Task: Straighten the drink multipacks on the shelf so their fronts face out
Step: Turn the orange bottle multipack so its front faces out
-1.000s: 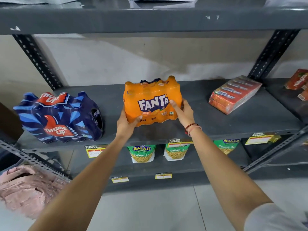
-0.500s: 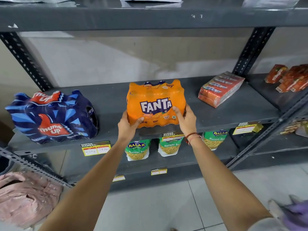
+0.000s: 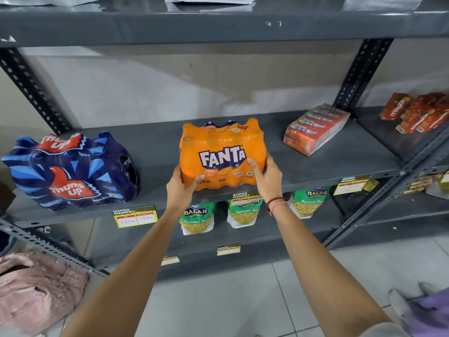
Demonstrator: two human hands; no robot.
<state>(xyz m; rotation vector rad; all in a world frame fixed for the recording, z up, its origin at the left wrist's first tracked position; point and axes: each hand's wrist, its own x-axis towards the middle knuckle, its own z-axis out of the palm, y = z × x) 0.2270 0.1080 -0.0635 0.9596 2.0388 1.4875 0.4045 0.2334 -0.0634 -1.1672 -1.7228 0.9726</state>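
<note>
Both hands, left [image 3: 181,187] and right [image 3: 267,177], clasp the Fanta multipack [image 3: 222,154] by its lower corners on the shelf [image 3: 315,171].

One Fanta multipack [image 3: 222,154], one Thums Up multipack [image 3: 70,171] at nine o'clock, three Balaji snack pouches [image 3: 197,218], two hands [image 3: 181,188].

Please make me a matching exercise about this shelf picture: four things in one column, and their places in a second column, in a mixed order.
Things:
1. Fanta pack
2. Thums Up pack
3. red flat carton pack
4. Balaji snack bags

Places:
A. left end of the middle shelf
B. shelf below the drinks
C. between the left hand and right hand
D. right part of the middle shelf, set at an angle

Pairs: 1-C, 2-A, 3-D, 4-B
</note>
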